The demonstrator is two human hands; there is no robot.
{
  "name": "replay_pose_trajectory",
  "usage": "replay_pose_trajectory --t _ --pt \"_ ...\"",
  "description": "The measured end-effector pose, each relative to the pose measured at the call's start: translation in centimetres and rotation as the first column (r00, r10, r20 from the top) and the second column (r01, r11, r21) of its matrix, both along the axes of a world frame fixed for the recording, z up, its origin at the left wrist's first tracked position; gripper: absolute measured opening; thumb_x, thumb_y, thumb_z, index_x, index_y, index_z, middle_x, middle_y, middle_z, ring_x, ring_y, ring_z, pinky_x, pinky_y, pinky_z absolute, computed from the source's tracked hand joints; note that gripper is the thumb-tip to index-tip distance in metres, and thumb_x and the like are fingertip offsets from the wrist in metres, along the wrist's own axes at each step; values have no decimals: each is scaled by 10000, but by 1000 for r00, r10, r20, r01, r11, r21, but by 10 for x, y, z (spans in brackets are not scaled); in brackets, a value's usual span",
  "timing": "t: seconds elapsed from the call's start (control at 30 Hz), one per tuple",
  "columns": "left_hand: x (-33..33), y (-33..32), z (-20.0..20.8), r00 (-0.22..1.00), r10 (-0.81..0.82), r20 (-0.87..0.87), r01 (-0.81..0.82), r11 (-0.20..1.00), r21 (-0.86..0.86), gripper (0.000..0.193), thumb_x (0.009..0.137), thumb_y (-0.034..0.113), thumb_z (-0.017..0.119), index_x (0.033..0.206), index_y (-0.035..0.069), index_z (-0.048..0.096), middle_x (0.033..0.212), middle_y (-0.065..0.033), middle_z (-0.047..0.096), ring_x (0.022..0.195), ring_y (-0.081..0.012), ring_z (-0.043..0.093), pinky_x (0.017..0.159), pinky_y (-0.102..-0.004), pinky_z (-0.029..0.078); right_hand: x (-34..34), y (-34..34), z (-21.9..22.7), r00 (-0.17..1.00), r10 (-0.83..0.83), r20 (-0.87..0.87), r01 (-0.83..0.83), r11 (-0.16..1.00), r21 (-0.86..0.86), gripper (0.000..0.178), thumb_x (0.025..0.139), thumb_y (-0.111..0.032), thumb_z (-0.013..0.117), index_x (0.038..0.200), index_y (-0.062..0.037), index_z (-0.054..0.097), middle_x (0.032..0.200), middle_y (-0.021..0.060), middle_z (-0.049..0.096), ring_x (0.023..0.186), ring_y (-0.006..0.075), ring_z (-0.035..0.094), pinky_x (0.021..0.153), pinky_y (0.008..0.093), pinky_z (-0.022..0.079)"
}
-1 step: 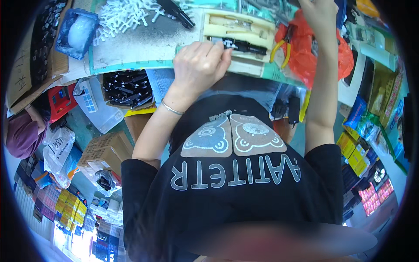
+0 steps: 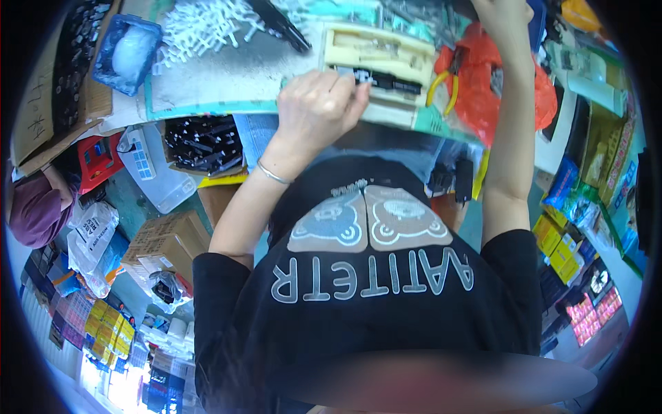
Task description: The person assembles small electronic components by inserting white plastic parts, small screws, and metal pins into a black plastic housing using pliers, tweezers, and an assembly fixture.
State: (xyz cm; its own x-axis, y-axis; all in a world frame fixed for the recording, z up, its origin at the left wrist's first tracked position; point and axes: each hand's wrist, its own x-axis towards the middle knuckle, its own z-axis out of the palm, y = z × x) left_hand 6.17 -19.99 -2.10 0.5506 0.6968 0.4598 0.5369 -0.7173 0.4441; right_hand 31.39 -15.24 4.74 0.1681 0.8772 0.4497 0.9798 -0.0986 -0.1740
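Black part [image 2: 396,83] in cream fixture [image 2: 407,62] perhaps touches left hand [image 2: 318,103].

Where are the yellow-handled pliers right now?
In the head view, the pliers lie right of centre near the top, between the cream tray and the red bag.

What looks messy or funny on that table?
The white cross-shaped pieces lie jumbled in a loose heap straight on the tabletop, and grey smudges beside them make it look dirty. Nothing looks clearly broken.
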Motion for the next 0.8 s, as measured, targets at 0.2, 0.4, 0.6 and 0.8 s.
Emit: replay_pose_trajectory --t 0.2,0.4,0.6,0.8 --pt "-23 32 16 977 59 205 -17 980 -199 106 757 129 698 801 40 661 644 -57 598 518 -175 548 482 -278 423 53 34 -43 915 75 395 54 950 -307 158 776 -254 633 846 -125 692 893 81 654 949 282 570 833 461 363" --pt "-70 141 36 915 402 37 -401 916 -23 157 789 185 641 896 81 689 788 -98 652 689 -267 635 603 -357 485 50 32 -38 968 54 243 10 967 -256 127 786 -173 598 795 -90 692 744 101 660 838 272 610 761 427 409" --pt "-69 238 13 835 344 -429 -315 939 141 194 785 244 646 941 142 698 859 -94 667 828 -278 642 698 -390 505 51 33 -36 992 87 91 -87 996 -12 121 774 -118 628 831 -24 680 832 125 655 742 280 631 701 371 485" --pt "-59 254 13 786 184 -590 -266 962 -54 184 788 241 637 907 113 696 882 -120 659 851 -296 635 719 -399 505 47 23 -31 983 24 -182 -19 999 31 96 747 -19 618 829 8 657 785 131 654 678 235 644 638 315 505"
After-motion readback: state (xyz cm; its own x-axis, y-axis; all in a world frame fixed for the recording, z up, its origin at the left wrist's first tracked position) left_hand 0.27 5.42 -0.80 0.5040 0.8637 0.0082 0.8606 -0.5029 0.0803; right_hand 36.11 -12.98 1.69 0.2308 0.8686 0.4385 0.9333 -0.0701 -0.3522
